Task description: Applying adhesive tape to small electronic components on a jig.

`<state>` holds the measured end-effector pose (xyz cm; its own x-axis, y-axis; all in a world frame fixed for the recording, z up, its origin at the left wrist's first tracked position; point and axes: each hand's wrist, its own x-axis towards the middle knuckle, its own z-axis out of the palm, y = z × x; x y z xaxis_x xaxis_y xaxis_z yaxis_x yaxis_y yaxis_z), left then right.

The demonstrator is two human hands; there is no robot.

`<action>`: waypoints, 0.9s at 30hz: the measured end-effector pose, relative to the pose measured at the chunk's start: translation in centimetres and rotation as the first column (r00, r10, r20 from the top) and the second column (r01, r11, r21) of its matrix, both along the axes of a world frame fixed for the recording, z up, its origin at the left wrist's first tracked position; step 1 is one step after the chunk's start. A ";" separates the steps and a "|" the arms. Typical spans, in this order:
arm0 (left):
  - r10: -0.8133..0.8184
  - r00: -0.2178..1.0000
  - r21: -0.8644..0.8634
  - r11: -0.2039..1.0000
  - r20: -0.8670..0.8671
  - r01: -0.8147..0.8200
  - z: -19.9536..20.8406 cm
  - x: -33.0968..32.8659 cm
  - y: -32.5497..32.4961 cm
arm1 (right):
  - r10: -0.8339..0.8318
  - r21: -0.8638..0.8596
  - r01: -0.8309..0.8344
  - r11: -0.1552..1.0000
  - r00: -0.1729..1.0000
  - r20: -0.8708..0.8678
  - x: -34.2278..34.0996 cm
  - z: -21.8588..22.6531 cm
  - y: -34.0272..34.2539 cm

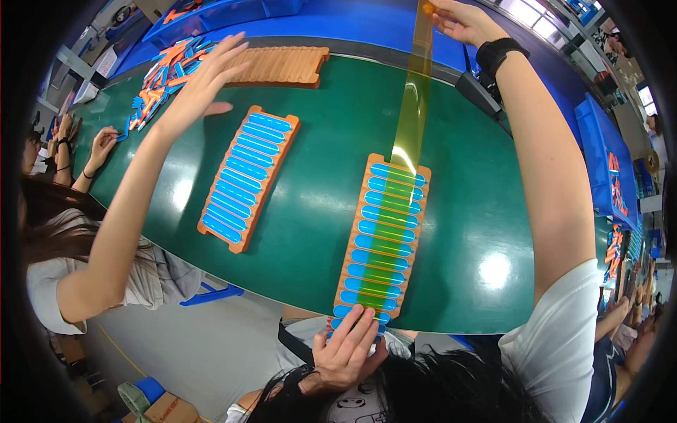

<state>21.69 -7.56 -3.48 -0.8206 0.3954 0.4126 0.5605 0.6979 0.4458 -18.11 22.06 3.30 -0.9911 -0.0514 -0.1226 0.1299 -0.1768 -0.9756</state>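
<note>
A long translucent yellow tape strip (pixel 410 116) runs from my raised right hand (pixel 462 22) down over a notched orange tray (pixel 374 159). My right fingers pinch its far end beside a small orange bit at the frame's top edge. Blue rounded pieces (pixel 416 180) lie crosswise in the tray's grooves, the tape stretched along their middle. At the tray's near end, by the table edge, my left hand (pixel 347 345) grips the tape's lower end, fingers pressed on top; the thumb is partly hidden. The tape's upper half is lifted off the tray.
A second orange tray (pixel 254 111) with blue pieces lies left on the green table (pixel 321 127). A co-worker's arm (pixel 141 176) reaches over from the left, near a pile of orange and blue pieces (pixel 166 77) and a ribbed orange tray (pixel 282 67). Blue bins (pixel 233 15) stand behind.
</note>
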 end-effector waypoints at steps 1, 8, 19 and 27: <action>-0.004 1.000 0.004 1.000 0.003 0.004 -0.1 -0.1 0.1 | -0.013 0.006 0.012 1.000 1.000 0.013 -0.1 -0.2 0.2; -0.016 1.000 0.008 1.000 -0.002 0.016 -0.4 -0.4 0.2 | -0.003 0.017 0.003 1.000 0.999 0.036 -0.2 -0.9 1.3; -0.008 1.000 -0.030 1.000 -0.003 0.008 0.1 -0.3 0.2 | 0.021 0.024 -0.021 0.999 0.999 0.025 0.2 -1.2 1.2; -0.029 0.999 -0.121 0.992 0.024 0.032 0.6 -1.0 0.6 | -0.021 0.021 0.021 1.000 0.999 0.029 0.6 -0.6 0.4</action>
